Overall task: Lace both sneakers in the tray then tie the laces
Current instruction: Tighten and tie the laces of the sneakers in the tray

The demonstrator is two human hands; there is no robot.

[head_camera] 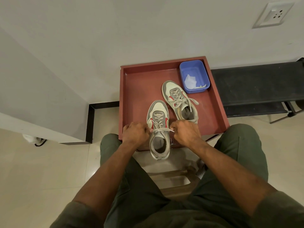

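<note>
Near sneaker (158, 129), heel overhanging the tray (139, 83): lace (162, 129) ends are pinched and drawn apart by left hand (135, 132) and right hand (185, 131); far sneaker (179, 102) shown tied.

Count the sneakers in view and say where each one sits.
2. The near sneaker sits at the tray's front edge, heel overhanging, its laces held by the left hand and right hand. The far sneaker lies mid-tray beside the blue tub. None seem hidden.

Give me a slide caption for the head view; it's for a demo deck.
Both hands pull the near sneaker's lace taut; the far sneaker sits tied in the tray.
</note>
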